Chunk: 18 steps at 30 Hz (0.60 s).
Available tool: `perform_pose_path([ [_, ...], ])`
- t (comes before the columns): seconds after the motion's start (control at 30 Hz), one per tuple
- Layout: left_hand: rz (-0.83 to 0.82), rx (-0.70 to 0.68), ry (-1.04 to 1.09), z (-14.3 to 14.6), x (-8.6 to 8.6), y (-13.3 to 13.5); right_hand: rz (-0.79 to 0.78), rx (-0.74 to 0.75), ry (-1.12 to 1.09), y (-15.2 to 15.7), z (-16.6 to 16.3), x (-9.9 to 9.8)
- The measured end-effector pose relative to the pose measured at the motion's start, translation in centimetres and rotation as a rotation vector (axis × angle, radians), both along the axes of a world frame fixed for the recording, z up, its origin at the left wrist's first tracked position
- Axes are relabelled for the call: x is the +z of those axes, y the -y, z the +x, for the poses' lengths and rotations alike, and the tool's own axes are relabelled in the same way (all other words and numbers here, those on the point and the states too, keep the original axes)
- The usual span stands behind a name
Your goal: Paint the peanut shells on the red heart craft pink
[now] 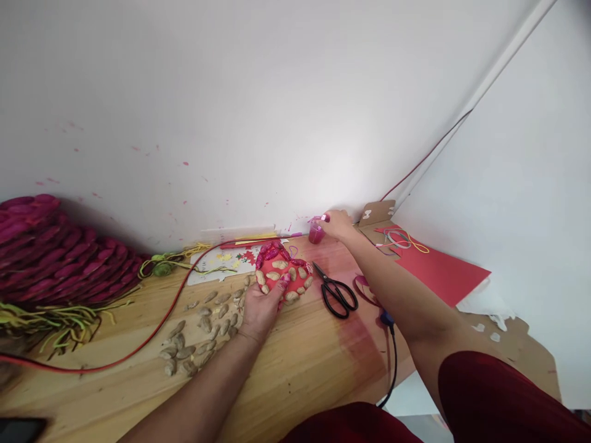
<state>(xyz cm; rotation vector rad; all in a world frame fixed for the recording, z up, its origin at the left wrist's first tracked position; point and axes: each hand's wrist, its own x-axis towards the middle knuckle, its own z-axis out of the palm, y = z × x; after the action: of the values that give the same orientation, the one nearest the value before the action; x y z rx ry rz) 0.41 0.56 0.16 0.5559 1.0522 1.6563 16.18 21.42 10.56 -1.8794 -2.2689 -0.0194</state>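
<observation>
My left hand (265,304) grips a red disc (282,290) with peanuts stuck on it, the thumb resting on its face. Peanuts along the disc's upper edge are coated in shiny magenta; those lower down keep their tan shells. Over a small clear cup of magenta paint (316,231) by the wall, my right hand (338,225) is closed in a pinch on what looks like a paintbrush, mostly hidden by the fingers and cup. Black-handled scissors (338,295) lie between my forearms. Loose peanuts (207,326) are scattered left of my left hand.
Stacked magenta peanut discs (60,252) with yellow-green strings lean at the left wall. A red cable (178,295) crosses the wooden table. Star-shaped cutouts lie on a white sheet (210,274). Red paper (443,271), looped cords and cardboard (378,212) are at right.
</observation>
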Motion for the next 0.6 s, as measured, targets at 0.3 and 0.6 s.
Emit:
perform_pose_path([
  [0.3, 0.077, 0.042, -0.017, -0.1, -0.4, -0.5, 0.291, 0.075, -0.242, 4.9, 2.6, 2.7],
  [0.6, 0.068, 0.048, -0.033, 0.0, 0.0, -0.1, 0.265, 0.451, -0.672, 14.7, 4.1, 0.2],
])
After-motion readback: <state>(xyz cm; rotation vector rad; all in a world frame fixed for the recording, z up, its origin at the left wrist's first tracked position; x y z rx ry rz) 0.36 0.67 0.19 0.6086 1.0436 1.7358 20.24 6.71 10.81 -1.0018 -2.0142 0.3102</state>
